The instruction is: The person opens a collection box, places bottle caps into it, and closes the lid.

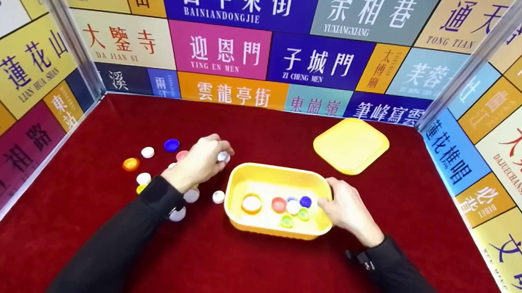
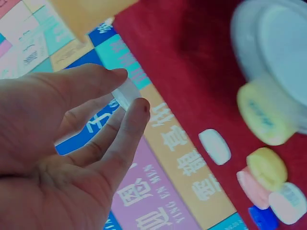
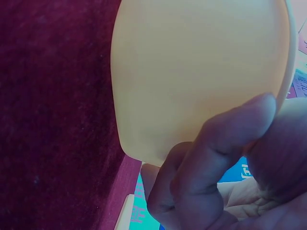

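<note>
My left hand (image 1: 200, 160) pinches a small whitish bottle cap (image 1: 223, 156) between thumb and finger, left of the yellow plastic box (image 1: 278, 231). In the left wrist view the pinched cap (image 2: 127, 93) looks pale and partly see-through. On the box's right side, my right hand (image 1: 350, 211) grips the wall at the rim; the right wrist view shows the box's outer wall (image 3: 192, 72) close up. Inside lie several caps, among them an orange-rimmed one (image 1: 252, 204), a red one (image 1: 279, 204), a dark blue one (image 1: 305, 202) and a green one (image 1: 287, 221).
Loose caps lie left of the box, including a blue one (image 1: 171, 145), an orange one (image 1: 130, 164) and a white one (image 1: 218, 197). A yellow lid (image 1: 351, 146) rests at the back right of the red cloth (image 1: 253, 273). Printed panels (image 1: 219, 49) wall three sides.
</note>
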A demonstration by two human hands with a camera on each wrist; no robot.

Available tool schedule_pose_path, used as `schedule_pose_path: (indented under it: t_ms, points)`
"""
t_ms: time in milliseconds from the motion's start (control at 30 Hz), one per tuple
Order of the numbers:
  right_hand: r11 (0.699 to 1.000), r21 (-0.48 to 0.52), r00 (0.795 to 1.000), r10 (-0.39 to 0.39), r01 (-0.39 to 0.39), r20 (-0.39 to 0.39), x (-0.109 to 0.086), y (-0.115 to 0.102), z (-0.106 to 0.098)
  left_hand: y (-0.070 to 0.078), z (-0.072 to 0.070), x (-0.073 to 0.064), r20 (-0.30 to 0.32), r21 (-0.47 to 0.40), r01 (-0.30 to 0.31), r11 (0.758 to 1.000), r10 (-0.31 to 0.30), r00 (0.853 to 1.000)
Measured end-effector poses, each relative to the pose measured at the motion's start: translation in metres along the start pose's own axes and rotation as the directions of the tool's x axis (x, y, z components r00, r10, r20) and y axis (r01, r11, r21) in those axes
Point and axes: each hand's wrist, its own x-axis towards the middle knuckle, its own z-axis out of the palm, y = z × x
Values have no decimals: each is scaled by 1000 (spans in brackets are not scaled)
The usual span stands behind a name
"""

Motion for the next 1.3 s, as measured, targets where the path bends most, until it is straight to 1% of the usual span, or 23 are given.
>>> schedule_pose_path:
  t_ms: [167,233,267,333,467,533,667,733,867,933,1033,1167,1300]
  points:
    - [1000,19,1000,2,-3,1,0,0,0,19,-6,0,-56,-17,-67,998,66,996]
    - [1000,20,1000,3,-3,1,1,0,1,28,-6,0,-61,-28,-101,995,99,993]
    - [1000,19,1000,2,-2,1,1,0,1,33,-5,0,-54,-38,-117,992,115,992]
    - [1000,20,1000,2,-2,0,1,0,0,42,-3,0,-27,-48,-146,988,145,989]
    - [1000,19,1000,-2,2,-3,1,0,0,61,5,-1,60,-50,-198,979,201,978]
    - [1000,19,1000,-2,2,-4,1,-1,0,69,9,-1,105,-43,-212,976,216,971]
    - [1000,19,1000,3,-3,-1,1,-2,-1,82,19,0,189,-41,-220,975,223,956]
    - [1000,19,1000,10,-10,3,0,-2,-1,86,24,2,216,-25,-235,972,235,948]
    - [1000,24,1000,16,-16,11,0,-3,0,91,32,6,237,41,-277,960,260,936]
    - [1000,25,1000,13,-14,11,0,-3,0,92,34,7,253,56,-282,958,260,932]
    - [1000,27,1000,12,-12,10,0,-2,1,94,37,7,283,49,-273,961,248,926]
    - [1000,20,1000,18,-18,10,1,-2,1,95,38,6,308,32,-250,968,229,923]
    - [1000,16,1000,26,-26,8,1,-2,0,95,37,5,298,25,-249,968,231,926]
